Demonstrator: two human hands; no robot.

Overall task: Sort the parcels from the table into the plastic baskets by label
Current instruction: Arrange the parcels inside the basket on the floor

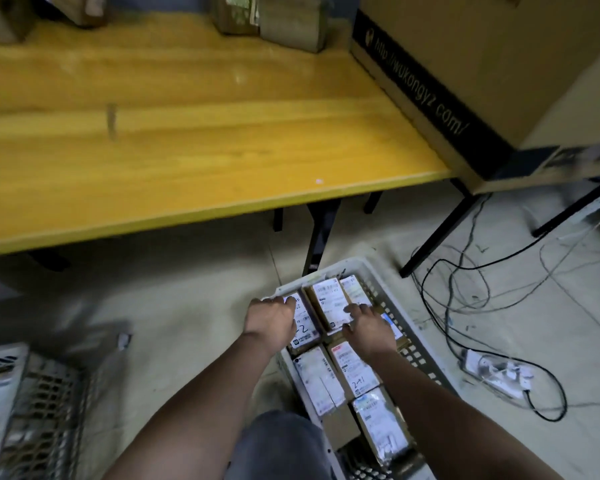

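White plastic basket point(409, 344) sits on the floor point(187, 306) just past the desk's near edge, packed with labelled parcels lying flat in rows; the left hand point(272, 322) curls its grip over the far end of the parcel marked "2" point(303, 329) at the basket's left rim; the right hand point(368, 329) rests spread and flat on the parcels beside it, fingers point(355, 310) apart and clamping nothing; a parcel marked "2-91" point(355, 370) lies nearer the body. Yellow wooden desk point(187, 133) shows broad bare surface, with brown parcels point(288, 19) along its far edge and a large cardboard box point(482, 64) at its right end; a second basket point(32, 403) stands at lower left; loose cables point(465, 271) sprawl on the floor right of the basket.
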